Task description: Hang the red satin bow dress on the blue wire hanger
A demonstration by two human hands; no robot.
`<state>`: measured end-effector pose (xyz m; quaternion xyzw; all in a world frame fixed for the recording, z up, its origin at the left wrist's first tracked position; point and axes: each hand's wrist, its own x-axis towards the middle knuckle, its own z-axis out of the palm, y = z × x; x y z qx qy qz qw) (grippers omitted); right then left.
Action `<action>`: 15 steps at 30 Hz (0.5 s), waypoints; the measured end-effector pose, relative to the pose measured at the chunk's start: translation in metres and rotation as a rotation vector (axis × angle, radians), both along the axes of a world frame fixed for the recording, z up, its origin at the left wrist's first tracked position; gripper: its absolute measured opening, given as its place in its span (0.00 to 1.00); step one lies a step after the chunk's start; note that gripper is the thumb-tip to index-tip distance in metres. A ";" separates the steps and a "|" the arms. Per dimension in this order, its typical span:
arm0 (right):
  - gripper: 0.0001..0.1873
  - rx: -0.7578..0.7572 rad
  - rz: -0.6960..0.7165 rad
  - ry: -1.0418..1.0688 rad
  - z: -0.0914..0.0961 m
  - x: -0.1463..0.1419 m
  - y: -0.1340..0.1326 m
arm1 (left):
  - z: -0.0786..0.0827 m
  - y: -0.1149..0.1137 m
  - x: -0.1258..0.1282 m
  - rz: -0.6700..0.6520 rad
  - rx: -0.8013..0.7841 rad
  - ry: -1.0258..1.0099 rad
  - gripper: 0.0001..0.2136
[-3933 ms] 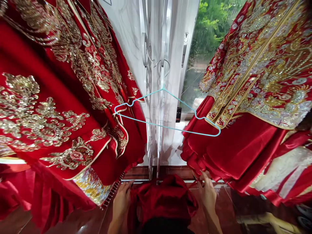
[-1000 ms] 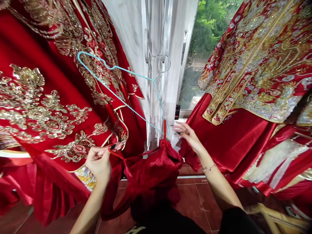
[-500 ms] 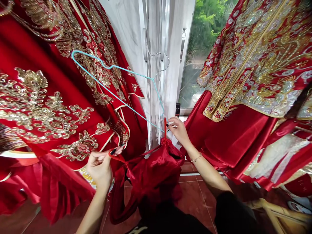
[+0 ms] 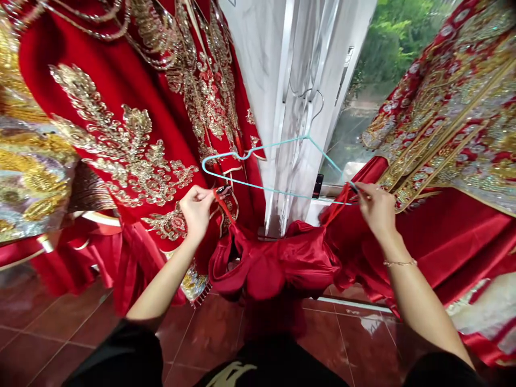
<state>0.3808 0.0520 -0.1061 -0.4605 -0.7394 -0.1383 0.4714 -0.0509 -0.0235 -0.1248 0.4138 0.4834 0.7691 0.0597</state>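
Note:
A dark red satin dress [image 4: 274,263] hangs by its thin straps between my two hands. My left hand [image 4: 197,209] pinches one red strap [image 4: 224,205], just below the free end of a light blue hanger [image 4: 262,186]. My right hand [image 4: 377,209] is closed at the hanger's other end, gripping it together with the second strap [image 4: 334,210]. That end of the hanger is partly hidden by my fingers. The metal hook points up, and the hanger lies across in front of a white door frame, nearly level.
Red garments with gold beadwork [image 4: 121,145] hang at the left. A beaded red jacket [image 4: 447,123] over a red skirt hangs at the right, beside a window [image 4: 382,70]. A small black device [image 4: 318,185] stands by the frame. Reddish tiles [image 4: 322,333] cover the floor.
My left hand has risen and moved right with its strap toward the hanger's free end. The hanger has swung more level and the dress is spread wider. The view has shifted left.

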 end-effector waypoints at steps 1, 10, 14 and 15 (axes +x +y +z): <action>0.17 0.009 -0.029 -0.009 0.003 0.006 0.002 | 0.004 0.005 0.000 -0.042 0.036 -0.022 0.10; 0.16 0.041 -0.053 -0.054 0.015 0.029 0.005 | 0.033 0.015 -0.012 -0.173 0.177 -0.020 0.12; 0.16 0.026 -0.056 -0.033 0.014 0.027 0.005 | 0.060 0.028 -0.003 -0.260 0.149 0.087 0.12; 0.16 0.026 -0.045 -0.025 0.014 0.027 0.005 | 0.068 0.030 0.002 -0.302 0.126 0.123 0.12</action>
